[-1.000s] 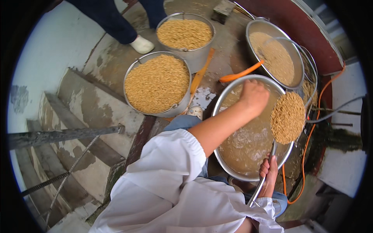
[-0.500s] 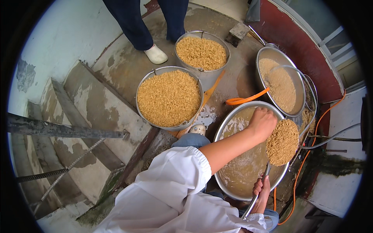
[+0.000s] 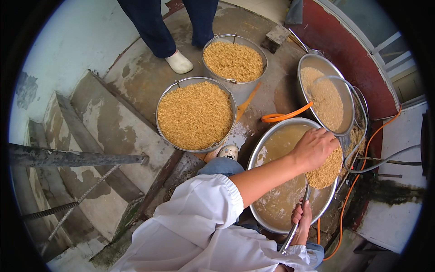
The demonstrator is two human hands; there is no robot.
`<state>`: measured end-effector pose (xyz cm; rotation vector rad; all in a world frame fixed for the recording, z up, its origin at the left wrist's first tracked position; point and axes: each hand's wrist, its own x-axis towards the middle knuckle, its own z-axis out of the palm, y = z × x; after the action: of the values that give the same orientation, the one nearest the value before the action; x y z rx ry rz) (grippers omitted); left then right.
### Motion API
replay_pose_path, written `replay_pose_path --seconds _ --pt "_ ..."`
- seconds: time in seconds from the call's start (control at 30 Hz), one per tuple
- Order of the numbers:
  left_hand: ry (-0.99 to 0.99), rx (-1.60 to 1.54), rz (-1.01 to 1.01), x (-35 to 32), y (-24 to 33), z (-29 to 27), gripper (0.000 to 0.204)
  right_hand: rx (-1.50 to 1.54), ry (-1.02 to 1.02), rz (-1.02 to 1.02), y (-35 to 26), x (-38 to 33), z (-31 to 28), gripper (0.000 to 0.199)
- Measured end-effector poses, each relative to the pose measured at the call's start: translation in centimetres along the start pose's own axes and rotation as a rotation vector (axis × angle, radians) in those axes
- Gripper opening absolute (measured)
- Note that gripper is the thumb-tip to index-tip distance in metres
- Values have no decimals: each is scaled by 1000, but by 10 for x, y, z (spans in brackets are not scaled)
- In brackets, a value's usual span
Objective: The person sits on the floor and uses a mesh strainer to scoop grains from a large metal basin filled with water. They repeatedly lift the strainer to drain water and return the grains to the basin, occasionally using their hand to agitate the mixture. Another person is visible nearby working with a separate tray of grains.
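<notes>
My right hand (image 3: 302, 218) is closed around the metal handle of a long-handled strainer (image 3: 308, 194), held over a large metal basin (image 3: 254, 156). Golden-brown grain (image 3: 325, 172) is heaped on the strainer's head. My left hand (image 3: 316, 148) reaches across the basin to the far edge of that heap. Its fingers are curled down at the grain; the fingertips and anything between them are hidden. Cloudy, pale brown water (image 3: 276, 199) fills the basin, with foam and ripples on its surface.
Two metal buckets of grain (image 3: 195, 115) (image 3: 233, 61) stand ahead to the left. Beyond my basin a metal bowl (image 3: 348, 93) holds paler grain and a hose (image 3: 358, 156). Concrete steps (image 3: 104, 136) and a metal rail (image 3: 72, 156) lie left. Another person's legs (image 3: 149, 22) are at the back.
My left hand has moved right, from beside the heaped grain to over its far edge. The strainer has shifted slightly left, still in my right hand.
</notes>
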<state>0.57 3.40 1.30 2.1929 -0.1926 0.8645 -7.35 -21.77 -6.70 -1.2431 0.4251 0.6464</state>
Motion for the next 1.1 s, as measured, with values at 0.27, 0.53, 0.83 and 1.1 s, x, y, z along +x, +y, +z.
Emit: replay_pose_path --seconds 0.27,0.53,0.83,1.1 --pt "90 -104 54 0 5 1 18 -57 12 19 0 11 5 24" --pt "71 -222 171 -4 16 -3 20 -235 -59 23 -17 50 66 21" --pt "138 -240 169 -1 4 -24 22 -358 -432 42 -59 142 223 21" --pt "268 -263 125 1 -13 -47 27 -533 -442 -71 -44 217 318 19"
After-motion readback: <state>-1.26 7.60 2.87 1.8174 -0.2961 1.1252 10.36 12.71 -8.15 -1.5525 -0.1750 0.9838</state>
